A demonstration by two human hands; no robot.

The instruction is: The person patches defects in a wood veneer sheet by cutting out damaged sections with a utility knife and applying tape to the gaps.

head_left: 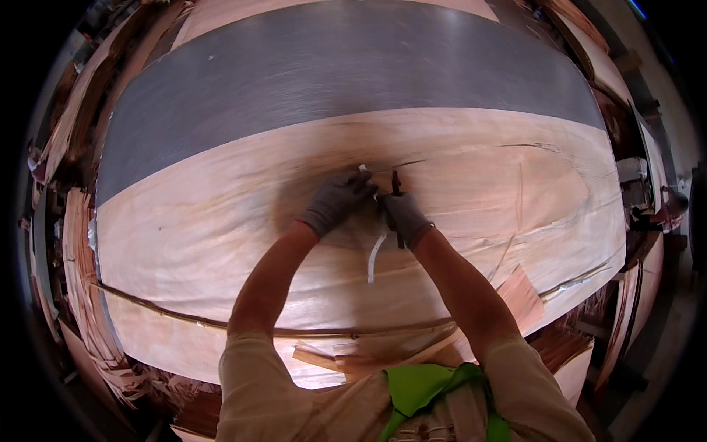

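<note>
My left hand (337, 202), in a grey work glove, is closed with its fingertips pinched on a white strip of tape. A short white end sticks out past those fingertips. A longer piece of the white strip (375, 259) hangs down between my hands and curls over the wood. Close beside it, my right hand (405, 215), also gloved, is closed around a slim dark tool (395, 181) held nearly upright; its exact kind cannot be made out. Both hands are over the middle of a pale wood veneer sheet (221, 214), which has cracks and ripples.
A dark grey smooth panel (353, 62) covers the far part of the worktop. A long thin strip (177, 315) crosses the near edge, with loose veneer scraps (317, 356) by my body. Stacked veneer (81, 250) stands at the left; a person (672, 210) is far right.
</note>
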